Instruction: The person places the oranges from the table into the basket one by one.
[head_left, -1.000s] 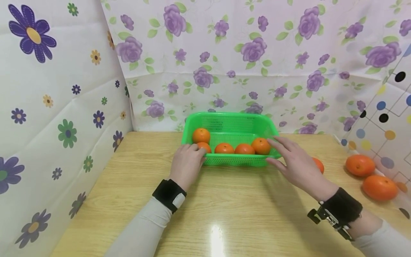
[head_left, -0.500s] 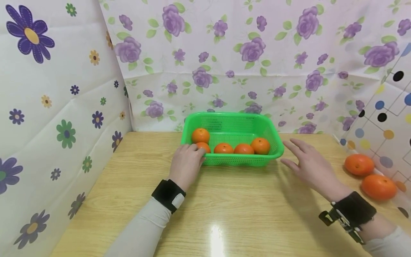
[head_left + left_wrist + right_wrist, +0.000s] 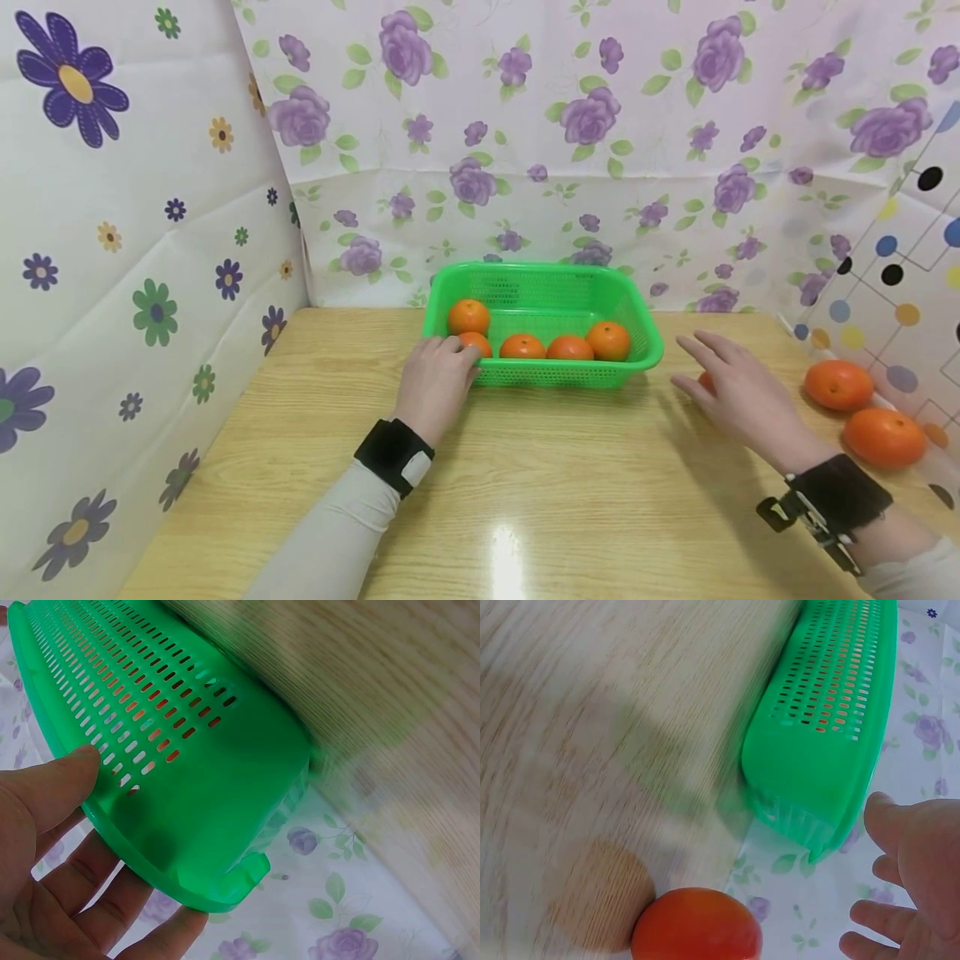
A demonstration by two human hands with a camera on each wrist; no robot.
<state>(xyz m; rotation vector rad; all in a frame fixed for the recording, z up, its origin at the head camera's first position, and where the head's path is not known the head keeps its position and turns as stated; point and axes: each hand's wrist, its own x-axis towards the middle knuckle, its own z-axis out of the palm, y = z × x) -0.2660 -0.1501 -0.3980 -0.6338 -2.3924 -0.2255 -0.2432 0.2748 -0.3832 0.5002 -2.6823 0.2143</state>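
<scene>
A green plastic basket (image 3: 637, 358) stands on the table with several oranges (image 3: 522, 347) in it, most along its near wall. My left hand (image 3: 437, 379) holds its near left rim; in the left wrist view the thumb (image 3: 67, 784) lies on the outer wall and the fingers reach over the rim. To the right of the basket hovers my right hand (image 3: 738, 392), fingers extended and spread, above a loose orange (image 3: 707, 382) that it mostly hides. In the right wrist view that orange (image 3: 697, 930) lies on the table, apart from the hand.
Two more oranges, one behind (image 3: 839, 385) and one in front (image 3: 887, 437), lie at the table's right edge. A flowered cloth (image 3: 525, 117) hangs behind the basket. Patterned sheets stand at the left (image 3: 150, 250) and right (image 3: 922, 292) sides of the wooden table (image 3: 525, 475).
My right hand has moved from the basket's right end rightward, over the loose orange. The left hand stays on the rim, and the basket has not visibly moved.
</scene>
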